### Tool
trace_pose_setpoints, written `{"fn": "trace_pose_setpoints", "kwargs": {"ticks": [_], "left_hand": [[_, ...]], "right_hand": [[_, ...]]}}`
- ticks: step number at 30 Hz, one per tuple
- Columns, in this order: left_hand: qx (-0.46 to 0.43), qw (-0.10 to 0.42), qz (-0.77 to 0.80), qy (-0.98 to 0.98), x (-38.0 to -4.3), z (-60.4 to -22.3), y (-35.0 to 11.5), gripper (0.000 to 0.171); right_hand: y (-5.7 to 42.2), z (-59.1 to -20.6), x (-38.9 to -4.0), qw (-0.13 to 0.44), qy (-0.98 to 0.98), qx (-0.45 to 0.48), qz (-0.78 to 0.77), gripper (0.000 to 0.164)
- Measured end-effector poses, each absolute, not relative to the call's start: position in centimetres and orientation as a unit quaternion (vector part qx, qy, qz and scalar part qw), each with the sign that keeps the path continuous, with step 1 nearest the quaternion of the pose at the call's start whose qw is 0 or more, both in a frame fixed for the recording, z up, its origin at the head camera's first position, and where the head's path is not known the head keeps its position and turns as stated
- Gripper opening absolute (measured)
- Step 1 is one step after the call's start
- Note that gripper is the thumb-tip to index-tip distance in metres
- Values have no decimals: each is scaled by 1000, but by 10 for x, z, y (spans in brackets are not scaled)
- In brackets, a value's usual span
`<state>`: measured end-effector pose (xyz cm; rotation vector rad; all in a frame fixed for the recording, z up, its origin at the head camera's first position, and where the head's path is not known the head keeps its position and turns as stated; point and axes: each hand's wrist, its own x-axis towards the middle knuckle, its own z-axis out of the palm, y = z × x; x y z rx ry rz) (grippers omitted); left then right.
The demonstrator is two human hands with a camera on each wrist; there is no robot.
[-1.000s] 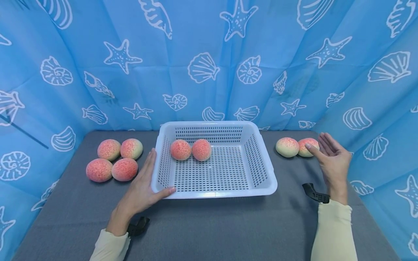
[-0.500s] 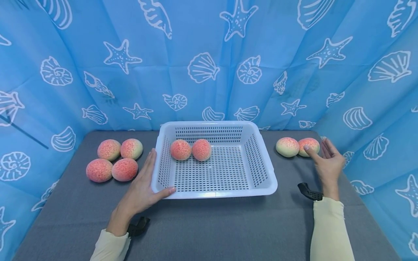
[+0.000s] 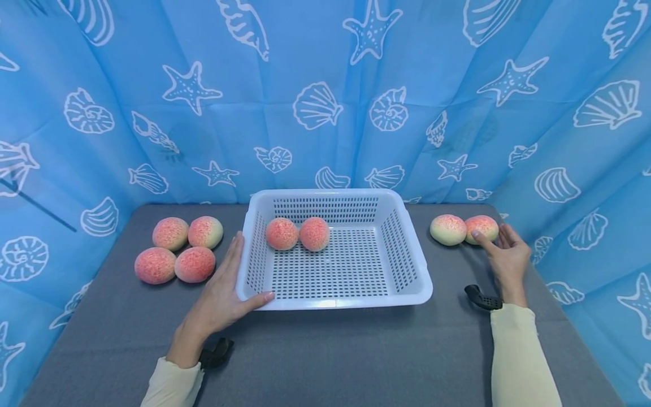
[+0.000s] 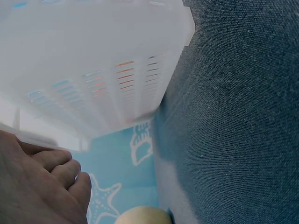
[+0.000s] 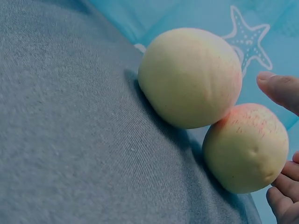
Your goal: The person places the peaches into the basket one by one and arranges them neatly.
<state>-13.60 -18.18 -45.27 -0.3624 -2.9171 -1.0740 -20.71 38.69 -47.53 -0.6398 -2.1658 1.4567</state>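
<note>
A white perforated plastic basket (image 3: 333,299) stands mid-table with two pink peaches (image 3: 313,234) inside, at its back left. Against the basket's front left corner rests my left hand (image 3: 221,294), fingers straight along the left side and thumb on the front rim. In the left wrist view its fingers (image 4: 60,168) lie beneath the rim. My right hand (image 3: 506,257) is spread around the right-hand peach (image 3: 483,227) of a pair. In the right wrist view the thumb (image 5: 280,88) is apart from this peach, while the fingers are at its far side. Another peach (image 3: 447,229) touches it.
Several more peaches (image 3: 195,264) sit in a cluster left of the basket on the grey cloth-covered table (image 3: 356,356). A blue curtain (image 3: 325,141) with white shells and starfish closes off the back and both sides.
My right hand has moved left and slightly down, bringing thumb and fingers closer about the right-hand peach. The left hand, basket and peaches have stayed put.
</note>
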Motion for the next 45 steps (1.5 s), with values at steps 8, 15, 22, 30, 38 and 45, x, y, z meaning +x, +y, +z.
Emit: {"fn": "trace_pose_setpoints", "kwargs": {"ticks": [8, 15, 22, 30, 38, 45], "left_hand": [[-115, 4, -346, -931, -136, -454, -182, 130], [-112, 0, -344, -932, -136, -453, -182, 131], [-113, 3, -346, -931, -137, -452, -181, 131], [-124, 11, -348, -929, -136, -451, -181, 132], [-125, 14, -347, -930, -136, -452, -182, 132], [-123, 10, -348, -929, -136, -452, -182, 132]], "right_hand": [[395, -480, -215, 198, -795, -234, 523, 79], [400, -487, -221, 180, -807, -230, 513, 79], [402, -489, -226, 180, -789, -246, 534, 79], [401, -484, -225, 199, -744, -249, 588, 75], [399, -469, -220, 236, -730, -222, 601, 70], [395, -448, -219, 271, -717, -182, 616, 69]]}}
